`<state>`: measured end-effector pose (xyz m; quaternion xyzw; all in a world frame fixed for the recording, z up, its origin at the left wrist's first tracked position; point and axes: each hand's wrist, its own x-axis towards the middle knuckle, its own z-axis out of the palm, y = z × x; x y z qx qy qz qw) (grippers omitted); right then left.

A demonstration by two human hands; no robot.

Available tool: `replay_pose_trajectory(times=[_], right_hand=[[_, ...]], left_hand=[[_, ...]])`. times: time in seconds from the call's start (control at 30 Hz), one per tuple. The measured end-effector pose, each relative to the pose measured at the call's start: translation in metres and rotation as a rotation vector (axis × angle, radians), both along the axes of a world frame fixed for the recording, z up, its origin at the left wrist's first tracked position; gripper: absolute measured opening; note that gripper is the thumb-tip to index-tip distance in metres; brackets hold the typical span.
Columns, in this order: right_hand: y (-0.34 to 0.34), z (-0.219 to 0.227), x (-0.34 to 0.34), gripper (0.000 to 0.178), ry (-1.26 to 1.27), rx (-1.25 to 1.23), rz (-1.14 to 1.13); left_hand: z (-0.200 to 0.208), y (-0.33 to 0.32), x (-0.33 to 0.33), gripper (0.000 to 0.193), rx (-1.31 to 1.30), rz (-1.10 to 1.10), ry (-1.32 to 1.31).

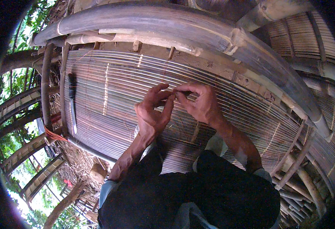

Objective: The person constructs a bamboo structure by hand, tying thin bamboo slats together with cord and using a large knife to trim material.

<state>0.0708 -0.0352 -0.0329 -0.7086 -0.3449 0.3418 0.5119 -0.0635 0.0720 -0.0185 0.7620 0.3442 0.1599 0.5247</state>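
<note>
Over a slatted bamboo platform [127, 86], my left hand [150, 110] and my right hand [202, 104] meet at their fingertips. On each, the thumb and forefinger are pinched together, the two pinches almost touching. Whatever sits between them is too small to make out. Thin reddish-brown strands run across the slats near my hands. On the left part of the slats lies a knife [73, 110] with a dark handle and a long narrow blade, out of reach of my fingers.
A thick bamboo pole [148, 23] curves along the far side. Upright wooden posts [47, 87] stand at the left, with orange cord [55, 134] tied low on one. More bamboo poles [310, 185] lie at the lower right. My dark-clothed legs [221, 191] fill the near side.
</note>
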Motion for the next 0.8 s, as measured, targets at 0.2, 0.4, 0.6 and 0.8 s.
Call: replay_pose_trajectory(times=[0.2,0.4,0.6,0.8], right_hand=[[0.001,-0.005,-0.007,0.024,0.021,0.129,-0.058],[0.000,-0.003,-0.001,0.031,-0.054,0.088,-0.022],[0.000,0.004,0.000,0.032,-0.049,0.020,0.003],[0.001,-0.010,-0.013,0.035,0.185,0.285,-0.081]], left_hand=[[-0.005,0.005,0.000,0.024,0.081,-0.038,-0.042],[0.000,0.012,-0.001,0.022,0.375,-0.188,-0.119],[0.001,0.017,-0.002,0.023,0.509,-0.274,-0.108],[0.003,0.018,-0.005,0.012,0.313,-0.204,-0.083]])
